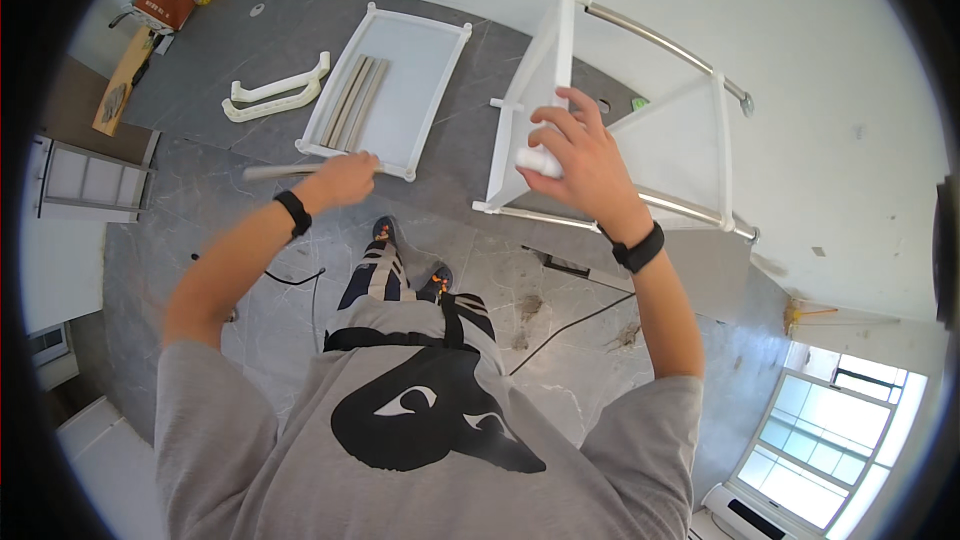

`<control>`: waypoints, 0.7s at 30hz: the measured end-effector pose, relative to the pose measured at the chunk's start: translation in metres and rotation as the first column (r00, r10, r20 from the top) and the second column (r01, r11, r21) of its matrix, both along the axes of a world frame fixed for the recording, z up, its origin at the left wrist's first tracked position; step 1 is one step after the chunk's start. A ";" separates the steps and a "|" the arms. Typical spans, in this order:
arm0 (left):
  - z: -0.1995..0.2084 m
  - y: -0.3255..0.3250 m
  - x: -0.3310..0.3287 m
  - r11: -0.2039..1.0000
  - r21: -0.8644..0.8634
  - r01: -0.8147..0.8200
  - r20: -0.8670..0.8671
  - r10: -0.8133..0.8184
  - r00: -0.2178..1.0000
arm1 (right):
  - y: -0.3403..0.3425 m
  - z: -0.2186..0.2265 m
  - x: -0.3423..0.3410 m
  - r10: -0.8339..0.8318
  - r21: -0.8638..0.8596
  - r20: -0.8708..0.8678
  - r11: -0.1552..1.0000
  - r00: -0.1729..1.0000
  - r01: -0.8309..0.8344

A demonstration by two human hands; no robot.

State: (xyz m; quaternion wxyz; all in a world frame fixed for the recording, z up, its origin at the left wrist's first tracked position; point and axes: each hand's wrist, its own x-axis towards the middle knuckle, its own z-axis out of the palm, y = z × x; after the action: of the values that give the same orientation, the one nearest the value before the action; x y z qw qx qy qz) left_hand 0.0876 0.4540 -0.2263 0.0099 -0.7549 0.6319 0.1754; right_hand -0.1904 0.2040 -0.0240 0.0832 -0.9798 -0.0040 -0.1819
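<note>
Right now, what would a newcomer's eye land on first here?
Probably the big white frame with shiny metal tubes on the right, where the right hand holds a white cylindrical piece. Next, the white tray on the gray table, with loose tubes lying in it; the left hand grips another tube by its near edge. Lower down, the large black cartoon shape on the shirt stands out.

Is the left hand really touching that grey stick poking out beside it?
Touching. The head view shows the left hand with its fingers wrapped around the grey tube, whose blurred end sticks out to the left.
</note>
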 end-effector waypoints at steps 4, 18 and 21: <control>-0.007 -0.020 0.000 0.884 -0.293 0.365 0.019 -0.376 0.926 | 0.008 0.012 -0.008 -0.084 -0.018 -0.046 0.996 0.995 0.083; -0.140 -0.063 0.082 0.785 -0.348 0.512 0.133 -0.500 0.856 | 0.110 0.002 -0.010 -0.728 -0.003 -0.115 0.681 0.676 0.733; -0.107 -0.056 0.080 0.908 -0.198 0.370 -0.013 -0.380 0.925 | 0.127 -0.008 -0.004 -0.818 0.098 -0.005 0.572 0.575 0.814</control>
State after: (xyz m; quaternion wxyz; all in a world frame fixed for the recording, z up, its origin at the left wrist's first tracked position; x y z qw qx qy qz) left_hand 0.1675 0.3981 -0.3332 -0.0454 -0.6123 0.7789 0.1279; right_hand -0.1941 0.3310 -0.0324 0.0337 -0.8629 0.4539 -0.2195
